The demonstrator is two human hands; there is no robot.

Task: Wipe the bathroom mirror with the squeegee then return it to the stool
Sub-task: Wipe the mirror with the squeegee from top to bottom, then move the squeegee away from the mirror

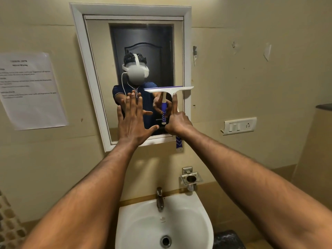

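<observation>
A white-framed mirror point(100, 72) hangs on the beige wall above the sink. My right hand point(177, 121) grips the squeegee point(172, 89), a white blade on a blue and white handle, index finger stretched up along its neck. The blade lies level against the glass at the mirror's lower right, overlapping the right frame. The handle's end sticks out below my fist. My left hand point(132, 119) is pressed flat on the lower part of the glass, fingers spread. The stool is out of view.
A white sink point(136, 223) with a metal tap point(159, 198) stands directly below. A metal holder point(190, 178) is fixed to the wall at its right. A paper notice point(30, 90) hangs at left, a switch plate point(239, 125) at right. A dark bin point(228, 239) sits bottom right.
</observation>
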